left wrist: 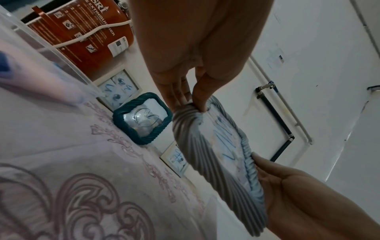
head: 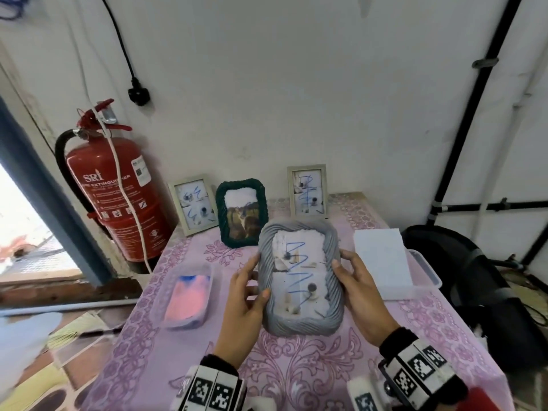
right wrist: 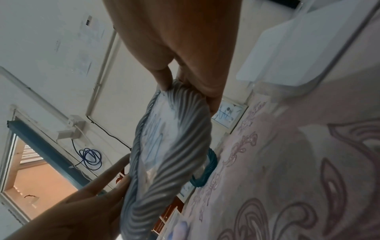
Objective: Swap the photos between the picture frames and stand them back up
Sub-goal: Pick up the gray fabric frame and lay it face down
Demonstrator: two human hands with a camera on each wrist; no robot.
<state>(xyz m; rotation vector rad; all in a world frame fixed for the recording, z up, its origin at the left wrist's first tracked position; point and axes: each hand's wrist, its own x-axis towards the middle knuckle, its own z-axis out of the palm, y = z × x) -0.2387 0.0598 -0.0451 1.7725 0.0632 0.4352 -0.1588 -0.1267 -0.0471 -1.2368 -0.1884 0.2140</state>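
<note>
**poster1:** ok so what's going on w/ the grey frame (head: 301, 280)? where is it rn

**poster2:** held up off the surface (head: 296, 378), front facing the person, just in front of the green frame (head: 241, 213). Both hands on it. Left hand (head: 246, 295) grips the left edge, thumb on the front rim and fingers behind. Right hand (head: 360, 295) grips the right edge the same way, thumb tip on the rim, fingers wrapped round the back.

**poster1:** pic inside?

**poster2:** yeah, a pale photo w/ blue pen scribbles over it. Wrist cams show the same thing: ribbed grey rim pinched between thumb and fingers on each side.

**poster1:** and the other frames?

**poster2:** taking the green frame as ref: it stands upright at the back of the surface w/ an animal photo in it, can't tell which animal tbh. A pale wooden frame (head: 192, 204) stands just left of it, leaning on the wall, scribbled photo inside. Another pale frame (head: 307, 192) stands well to its right, also scribbled.

**poster1:** other stuff?

**poster2:** clear tub w/ pink and blue stuff (head: 189, 298) front-left of the green frame, clear box w/ white sheet (head: 382, 259) to its front-right. Red fire extinguisher (head: 118, 197) further left, off the surface, by the wall.
</note>
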